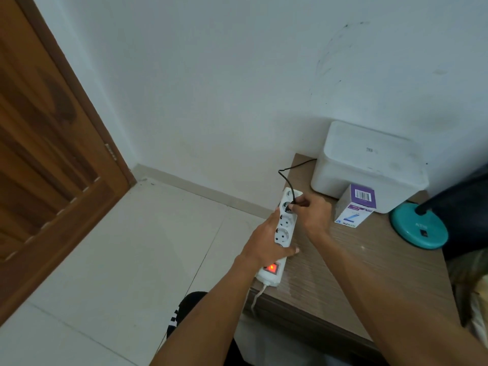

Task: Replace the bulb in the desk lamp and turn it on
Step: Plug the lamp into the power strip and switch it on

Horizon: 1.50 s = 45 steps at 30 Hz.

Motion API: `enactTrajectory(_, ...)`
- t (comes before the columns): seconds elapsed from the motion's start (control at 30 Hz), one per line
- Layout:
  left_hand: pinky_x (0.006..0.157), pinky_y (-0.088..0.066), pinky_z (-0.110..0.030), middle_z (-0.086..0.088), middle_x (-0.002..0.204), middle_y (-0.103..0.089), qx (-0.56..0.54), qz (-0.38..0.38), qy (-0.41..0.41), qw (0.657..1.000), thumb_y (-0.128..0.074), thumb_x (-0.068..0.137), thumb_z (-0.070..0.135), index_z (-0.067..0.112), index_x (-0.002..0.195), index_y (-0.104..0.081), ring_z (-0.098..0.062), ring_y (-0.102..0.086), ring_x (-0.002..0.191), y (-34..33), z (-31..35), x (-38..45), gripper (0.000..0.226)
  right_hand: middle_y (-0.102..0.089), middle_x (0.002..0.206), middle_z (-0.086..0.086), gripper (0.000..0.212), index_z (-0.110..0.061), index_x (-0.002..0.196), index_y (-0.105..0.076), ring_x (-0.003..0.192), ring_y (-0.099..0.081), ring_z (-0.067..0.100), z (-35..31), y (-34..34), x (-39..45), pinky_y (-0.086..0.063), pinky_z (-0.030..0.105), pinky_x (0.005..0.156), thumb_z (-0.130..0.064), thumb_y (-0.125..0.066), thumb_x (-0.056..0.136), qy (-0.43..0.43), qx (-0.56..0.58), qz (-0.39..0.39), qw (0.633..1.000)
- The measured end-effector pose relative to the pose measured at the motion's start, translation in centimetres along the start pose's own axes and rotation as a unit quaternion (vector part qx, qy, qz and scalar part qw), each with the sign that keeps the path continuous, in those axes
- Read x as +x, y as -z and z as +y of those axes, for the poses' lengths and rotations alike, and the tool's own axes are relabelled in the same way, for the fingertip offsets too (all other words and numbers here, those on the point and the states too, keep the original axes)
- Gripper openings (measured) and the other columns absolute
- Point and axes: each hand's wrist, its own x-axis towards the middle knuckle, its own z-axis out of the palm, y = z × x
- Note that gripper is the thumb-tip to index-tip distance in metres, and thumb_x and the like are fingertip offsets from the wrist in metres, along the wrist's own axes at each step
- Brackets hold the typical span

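At the table's left edge, left hand clamps the power strip while right hand pinches the black plug at a socket. Push straight, steadying the strip. Lamp's teal base sits far right.

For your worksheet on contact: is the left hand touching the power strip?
Touching. The head view shows the left hand wrapped around the power strip at its middle, fingers curling over its right edge, with no gap between them.

One power strip, one lamp base — two boxes: white, purple.
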Motion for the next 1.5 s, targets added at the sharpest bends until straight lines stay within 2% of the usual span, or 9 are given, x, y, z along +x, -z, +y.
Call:
enactTrajectory(0.1, 0.093, -0.052, -0.026, 0.002, 0.130, -0.063, 0.003, 0.001, 0.001, 1.000, -0.089, 0.072, 0.043, 0.031, 0.157, -0.022, -0.012, -0.064, 0.110, 0.0, 0.1, 0.0, 0.110, -0.073, 0.081, -0.001, 0.010, -0.012, 0.088, -0.076, 0.075, -0.066, 0.014, 0.2, -0.6, -0.2, -0.052, 0.029, 0.067, -0.012, -0.080, 0.079, 0.032, -0.046, 0.003, 0.998)
enactTrajectory(0.43, 0.093, -0.058, -0.038, 0.000, 0.125, -0.065, 0.021, 0.001, 0.009, 1.000, -0.088, 0.071, 0.045, 0.031, 0.155, -0.022, -0.017, -0.067, 0.106, -0.3, -0.1, 0.0, 0.108, -0.075, 0.085, -0.002, 0.014, -0.012, 0.093, -0.078, 0.076, -0.067, 0.011, 1.5, -1.1, -0.3, -0.052, 0.028, 0.067, -0.017, -0.079, 0.080, 0.046, -0.051, 0.013, 0.998)
enactTrajectory(0.7, 0.094, -0.058, -0.041, -0.001, 0.125, -0.065, 0.024, -0.001, 0.018, 1.000, -0.088, 0.070, 0.045, 0.032, 0.156, -0.020, -0.018, -0.067, 0.106, -0.3, 0.0, 0.0, 0.110, -0.073, 0.080, -0.003, 0.012, -0.013, 0.090, -0.078, 0.074, -0.068, 0.011, 1.7, -1.1, -0.2, -0.059, 0.039, 0.070, -0.017, -0.079, 0.079, 0.040, -0.039, 0.005, 0.998)
enactTrajectory(1.03, 0.094, -0.058, -0.039, 0.000, 0.125, -0.066, 0.036, 0.002, 0.016, 0.999, -0.087, 0.070, 0.049, 0.031, 0.154, -0.023, -0.017, -0.068, 0.105, -0.3, -0.2, 0.1, 0.108, -0.075, 0.086, 0.000, 0.015, -0.012, 0.095, -0.077, 0.077, -0.068, 0.012, 1.6, -1.2, 0.0, -0.058, 0.034, 0.069, -0.016, -0.079, 0.081, 0.039, -0.044, 0.007, 0.998)
enactTrajectory(1.23, 0.097, -0.057, -0.042, -0.002, 0.129, -0.063, 0.055, -0.002, 0.033, 0.998, -0.085, 0.075, 0.047, 0.029, 0.155, -0.023, -0.019, -0.067, 0.109, 0.0, 0.5, -0.2, 0.103, -0.075, 0.095, 0.002, 0.019, -0.011, 0.103, -0.075, 0.081, -0.067, 0.012, 1.0, -0.6, -0.1, -0.052, 0.024, 0.068, -0.016, -0.076, 0.085, 0.043, -0.069, -0.015, 0.997)
enactTrajectory(1.3, 0.103, -0.053, -0.046, -0.005, 0.144, -0.055, 0.090, 0.001, 0.021, 0.996, -0.082, 0.077, 0.049, 0.026, 0.158, -0.019, -0.023, -0.061, 0.123, -0.1, 0.7, -0.4, 0.105, -0.075, 0.100, 0.004, 0.024, -0.010, 0.110, -0.074, 0.087, -0.069, 0.015, 1.3, -0.1, -0.5, -0.055, 0.027, 0.075, -0.019, -0.073, 0.087, 0.052, -0.085, -0.022, 0.995)
enactTrajectory(1.37, 0.118, -0.037, -0.043, -0.009, 0.167, -0.025, 0.182, 0.005, -0.011, 0.983, -0.075, 0.085, 0.051, 0.015, 0.163, -0.008, -0.025, -0.030, 0.152, -0.1, 1.1, -0.6, 0.109, -0.075, 0.105, 0.006, 0.027, -0.011, 0.115, -0.072, 0.091, -0.070, 0.017, 2.2, 0.9, -1.4, -0.056, 0.031, 0.080, -0.021, -0.070, 0.090, 0.053, -0.101, -0.025, 0.993)
enactTrajectory(1.4, 0.122, -0.029, -0.042, -0.011, 0.170, -0.014, 0.233, 0.013, -0.042, 0.971, -0.071, 0.089, 0.050, 0.011, 0.164, -0.006, -0.025, -0.017, 0.157, -0.2, 1.2, -0.8, 0.106, -0.074, 0.109, 0.007, 0.028, -0.012, 0.118, -0.070, 0.094, -0.069, 0.017, 2.9, 1.5, -1.9, -0.056, 0.030, 0.083, -0.022, -0.069, 0.092, 0.050, -0.109, -0.030, 0.992)
enactTrajectory(1.5, 0.125, -0.026, -0.047, -0.019, 0.167, -0.021, 0.354, 0.021, -0.149, 0.923, -0.066, 0.094, 0.037, 0.003, 0.160, -0.017, -0.034, -0.020, 0.156, -0.3, 2.3, -1.2, 0.089, -0.071, 0.118, 0.003, 0.031, -0.017, 0.124, -0.067, 0.105, -0.066, 0.017, 5.6, 3.8, -3.4, -0.053, 0.033, 0.093, -0.026, -0.064, 0.095, 0.025, -0.141, -0.035, 0.989)
